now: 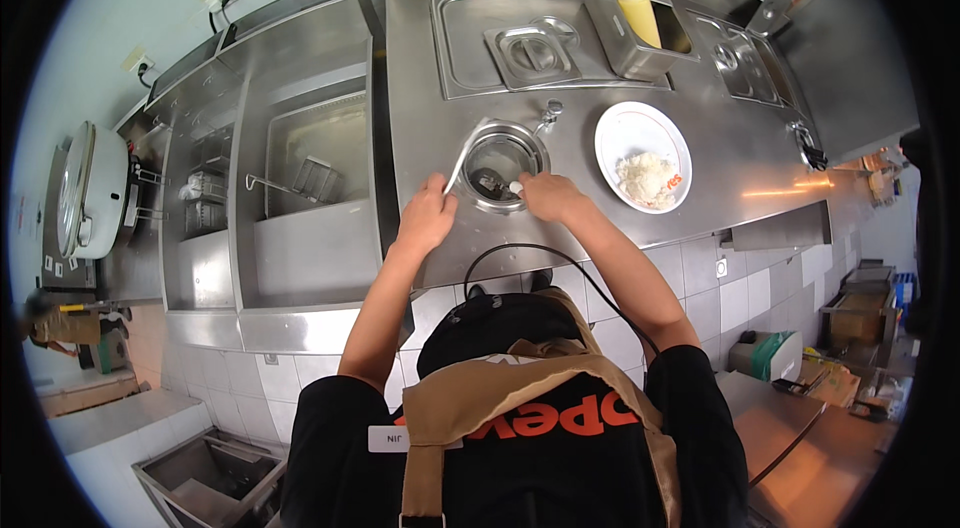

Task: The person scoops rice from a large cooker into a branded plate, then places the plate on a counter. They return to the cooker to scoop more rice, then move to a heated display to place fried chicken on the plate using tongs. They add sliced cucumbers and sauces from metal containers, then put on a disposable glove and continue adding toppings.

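Observation:
My left hand (pixel 428 213) is closed round the lower end of a long, thin silvery utensil (pixel 466 154), which slants along the left rim of a round metal well (pixel 547 160) sunk in the counter. At the well's near right rim, my right hand (pixel 553 196) has its fingers drawn together at a small white thing (pixel 516 187), whose kind I cannot tell. Dark shapes show inside the well, but they are unclear. A small metal tap (pixel 551 111) stands at its far right. Right of it sits a white bowl (pixel 612 133) with white rice-like food (pixel 648 178).
Behind lie a lidded metal pan (pixel 530 58) and a deep metal container (pixel 640 63) with a yellow squeeze bottle (pixel 638 12). To the left, fryer bays (pixel 320 143) hold a wire basket (pixel 316 179). A black cable (pixel 540 247) loops before my body.

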The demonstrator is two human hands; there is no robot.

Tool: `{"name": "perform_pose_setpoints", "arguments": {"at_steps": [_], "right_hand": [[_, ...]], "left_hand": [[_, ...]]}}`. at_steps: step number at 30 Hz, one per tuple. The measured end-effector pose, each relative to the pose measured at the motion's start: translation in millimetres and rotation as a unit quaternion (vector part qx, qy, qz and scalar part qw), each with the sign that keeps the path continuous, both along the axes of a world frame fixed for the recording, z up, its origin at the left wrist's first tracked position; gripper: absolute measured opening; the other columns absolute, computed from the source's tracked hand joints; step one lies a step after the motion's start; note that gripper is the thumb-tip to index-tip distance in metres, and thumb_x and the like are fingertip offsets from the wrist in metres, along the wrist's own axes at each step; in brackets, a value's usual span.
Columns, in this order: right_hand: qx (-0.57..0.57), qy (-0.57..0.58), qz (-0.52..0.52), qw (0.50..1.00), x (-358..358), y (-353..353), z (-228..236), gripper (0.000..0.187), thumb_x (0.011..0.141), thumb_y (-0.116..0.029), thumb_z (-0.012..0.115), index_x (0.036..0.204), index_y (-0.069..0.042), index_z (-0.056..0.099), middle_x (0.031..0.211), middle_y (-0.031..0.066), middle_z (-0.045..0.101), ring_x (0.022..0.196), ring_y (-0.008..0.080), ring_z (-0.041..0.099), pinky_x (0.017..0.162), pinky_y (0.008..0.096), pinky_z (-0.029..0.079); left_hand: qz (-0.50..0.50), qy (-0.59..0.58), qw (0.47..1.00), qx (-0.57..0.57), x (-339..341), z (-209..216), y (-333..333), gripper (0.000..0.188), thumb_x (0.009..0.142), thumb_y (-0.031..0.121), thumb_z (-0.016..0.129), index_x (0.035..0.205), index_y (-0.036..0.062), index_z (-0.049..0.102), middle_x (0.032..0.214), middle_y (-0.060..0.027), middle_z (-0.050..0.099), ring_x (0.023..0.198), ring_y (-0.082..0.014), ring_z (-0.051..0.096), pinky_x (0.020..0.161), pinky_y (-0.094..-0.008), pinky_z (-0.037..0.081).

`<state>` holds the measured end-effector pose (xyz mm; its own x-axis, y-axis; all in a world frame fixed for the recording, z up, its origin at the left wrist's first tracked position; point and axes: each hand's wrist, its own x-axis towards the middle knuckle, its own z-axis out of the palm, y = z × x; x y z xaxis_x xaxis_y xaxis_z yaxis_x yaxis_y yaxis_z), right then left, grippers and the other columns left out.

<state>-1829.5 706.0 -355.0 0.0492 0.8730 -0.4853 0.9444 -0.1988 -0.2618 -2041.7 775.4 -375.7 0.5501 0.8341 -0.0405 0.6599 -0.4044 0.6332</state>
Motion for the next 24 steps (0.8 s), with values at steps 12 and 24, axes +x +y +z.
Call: {"name": "perform_pose_setpoints", "arguments": {"at_steps": [12, 24], "right_hand": [[0.133, 0.01, -0.117, 0.984, -5, -92, -25, 0.054, 0.082, -0.013, 0.05, 0.132, -0.006, 0.03, 0.118, 0.0219, 0.046, 0.084, 0.0403, 0.06, 0.073, 0.0467, 0.05], [0.129, 0.476, -0.312, 0.812, 44, -123, -46, 0.04, 0.089, -0.023, 0.055, 0.125, -0.011, 0.04, 0.086, 0.0071, 0.053, 0.063, 0.0171, 0.055, 0.054, 0.0304, 0.045]], "left_hand": [[0.003, -0.128, 0.99, -0.053, -3, -2, -23, 0.025, 0.094, 0.022, 0.044, 0.104, 0.0004, 0.05, 0.087, -0.025, 0.059, 0.082, -0.0436, 0.056, 0.07, -0.0464, 0.043], [0.014, -0.167, 0.984, -0.061, 45, 34, -53, 0.04, 0.097, 0.025, 0.039, 0.129, 0.0024, 0.036, 0.09, -0.0215, 0.062, 0.086, -0.0347, 0.061, 0.077, -0.0385, 0.045]]}}
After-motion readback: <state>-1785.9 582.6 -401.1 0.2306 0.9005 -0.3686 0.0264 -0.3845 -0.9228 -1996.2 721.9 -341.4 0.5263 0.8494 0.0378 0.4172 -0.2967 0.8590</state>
